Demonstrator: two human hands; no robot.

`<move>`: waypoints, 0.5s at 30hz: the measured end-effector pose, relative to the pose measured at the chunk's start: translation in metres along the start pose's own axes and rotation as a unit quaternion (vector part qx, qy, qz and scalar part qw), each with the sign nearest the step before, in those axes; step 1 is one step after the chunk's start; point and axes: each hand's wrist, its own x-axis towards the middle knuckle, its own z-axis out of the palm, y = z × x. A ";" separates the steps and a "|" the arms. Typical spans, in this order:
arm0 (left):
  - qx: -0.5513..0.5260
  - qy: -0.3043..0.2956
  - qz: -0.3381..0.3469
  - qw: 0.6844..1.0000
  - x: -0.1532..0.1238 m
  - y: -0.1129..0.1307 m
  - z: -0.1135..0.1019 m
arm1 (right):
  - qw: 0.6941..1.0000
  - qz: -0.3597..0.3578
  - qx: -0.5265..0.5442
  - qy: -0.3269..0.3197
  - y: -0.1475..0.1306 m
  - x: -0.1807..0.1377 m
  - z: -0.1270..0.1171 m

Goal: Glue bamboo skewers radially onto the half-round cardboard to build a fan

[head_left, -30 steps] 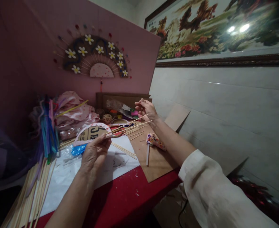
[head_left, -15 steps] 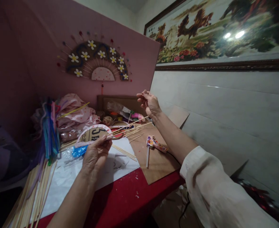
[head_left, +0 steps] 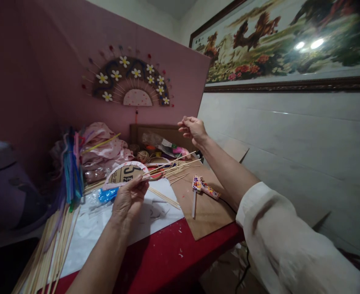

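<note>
My left hand (head_left: 130, 199) pinches the lower edge of a half-round cardboard fan base (head_left: 125, 174) with a pink rim and thin bamboo sticks (head_left: 172, 162) fanning out to the right. It is held just above the white paper (head_left: 88, 228) on the red table (head_left: 164, 257). My right hand (head_left: 194, 129) is raised above the sticks' far ends, in front of the pink board, with its fingers pinched together. What it holds is too thin to make out.
A patterned glue gun (head_left: 203, 188) lies on a brown cardboard sheet (head_left: 204, 212). Loose bamboo sticks (head_left: 50, 253) lie at front left, beside coloured strips (head_left: 71, 171) and pink cloth (head_left: 102, 149). A finished flowered fan (head_left: 132, 81) hangs on the pink board. A box of clutter (head_left: 163, 143) stands behind.
My right hand has risen from the sticks' ends to above them and its fingers have closed into a pinch. My left hand keeps hold of the fan base.
</note>
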 end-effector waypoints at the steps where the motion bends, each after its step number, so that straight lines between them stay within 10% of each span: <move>1: -0.001 -0.002 0.001 1.000 0.000 0.000 0.000 | 1.000 0.000 0.001 0.013 -0.001 0.002 0.000; 15: 0.004 -0.004 0.002 1.000 -0.001 0.001 -0.001 | 0.998 0.002 -0.052 -0.039 -0.008 0.012 0.006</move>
